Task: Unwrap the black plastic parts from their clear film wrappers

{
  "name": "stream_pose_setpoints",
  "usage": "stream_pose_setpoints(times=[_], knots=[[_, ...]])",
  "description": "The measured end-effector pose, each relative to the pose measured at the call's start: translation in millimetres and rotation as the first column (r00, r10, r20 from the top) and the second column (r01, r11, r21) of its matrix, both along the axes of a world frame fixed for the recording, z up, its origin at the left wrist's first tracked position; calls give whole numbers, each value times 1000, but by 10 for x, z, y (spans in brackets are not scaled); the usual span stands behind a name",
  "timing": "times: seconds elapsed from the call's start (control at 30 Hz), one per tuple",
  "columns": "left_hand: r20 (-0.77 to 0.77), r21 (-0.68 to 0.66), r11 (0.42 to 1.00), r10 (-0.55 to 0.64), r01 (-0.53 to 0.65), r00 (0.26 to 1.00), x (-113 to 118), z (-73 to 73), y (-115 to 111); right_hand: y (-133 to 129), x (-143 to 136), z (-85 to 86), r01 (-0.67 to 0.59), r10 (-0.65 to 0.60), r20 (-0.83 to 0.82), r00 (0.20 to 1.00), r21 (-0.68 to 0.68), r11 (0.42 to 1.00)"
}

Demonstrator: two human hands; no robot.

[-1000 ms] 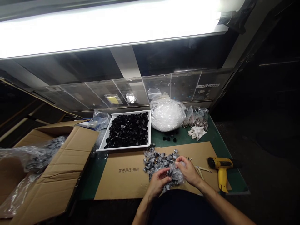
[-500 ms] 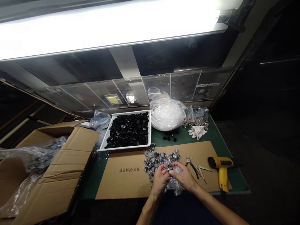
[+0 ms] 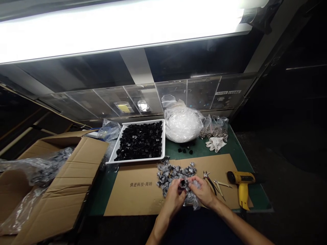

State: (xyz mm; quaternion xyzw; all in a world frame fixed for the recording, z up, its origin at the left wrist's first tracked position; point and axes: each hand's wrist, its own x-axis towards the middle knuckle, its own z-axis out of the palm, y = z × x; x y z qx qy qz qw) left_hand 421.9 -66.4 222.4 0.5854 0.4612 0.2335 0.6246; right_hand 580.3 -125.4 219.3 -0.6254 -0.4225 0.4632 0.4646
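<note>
My left hand [image 3: 175, 195] is closed, its fingers and thumb around a small black part [image 3: 183, 183]. Beside it my right hand [image 3: 203, 192] pinches the crinkled clear plastic wrapper [image 3: 187, 184] at that part. Both hands are close together over a pile of small plastic-wrapped black parts [image 3: 167, 173], on a flat cardboard sheet [image 3: 135, 200]. Loose clear film [image 3: 192, 200] lies crumpled under my hands. The fingers partly hide the black part and where the wrapper meets it.
Behind the sheet is a white tray [image 3: 164, 143] of black parts, next to a large clear bag [image 3: 184, 126]. To the right lie nippers [image 3: 209, 179], tweezers [image 3: 219, 189], a white glove [image 3: 216, 144] and a yellow heat gun [image 3: 243, 185]. An open carton [image 3: 68, 183] stands left.
My left fingers have turned around the black part, which now shows a dark face instead of a round hole. My right hand has moved slightly to the right.
</note>
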Motion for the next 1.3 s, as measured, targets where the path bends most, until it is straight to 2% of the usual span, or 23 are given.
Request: stream_pose_setpoints(times=[0.07,0.13,0.2,0.3,0.43,0.6,0.67,0.77,0.87,0.93,1.0,1.1,1.2,1.3], knots=[[-2,-59,995,84,-84,996,-34,33,50,7,9,4,-15,16,47,999,-24,1000],[21,-199,965,180,-172,983,-32,58,87,17,9,14,-29,34,116,993,-42,999],[36,-308,931,219,-198,975,-3,65,100,28,2,32,-56,60,190,980,-27,998],[47,-443,879,218,-175,975,53,16,70,37,-10,67,-122,104,279,954,46,991],[181,-670,737,285,-94,941,80,-133,-21,18,-33,118,-201,162,345,924,80,976],[290,-815,579,396,9,871,74,-368,-66,-31,-73,91,-208,158,445,881,65,976],[263,-856,517,439,-2,859,76,-463,-43,1,-40,-30,-165,134,474,870,24,986],[166,-882,465,467,-81,868,64,-560,4,178,138,-364,35,58,520,852,-168,985],[110,-871,468,480,-148,870,6,-573,9,488,419,-786,214,61,523,850,-449,867],[104,-864,475,489,-165,866,-62,-555,-22,706,581,-1049,233,84,498,863,-540,809],[87,-857,476,509,-196,856,-146,-541,-74,888,679,-1267,218,111,470,876,-591,777],[38,-845,462,557,-271,829,-280,-540,-160,1057,724,-1503,179,152,411,899,-660,729],[2,-832,448,593,-329,805,-370,-533,-224,1121,729,-1630,144,163,364,917,-683,716],[-25,-807,460,600,-370,800,-368,-490,-218,1123,716,-1629,100,147,324,934,-636,765]])
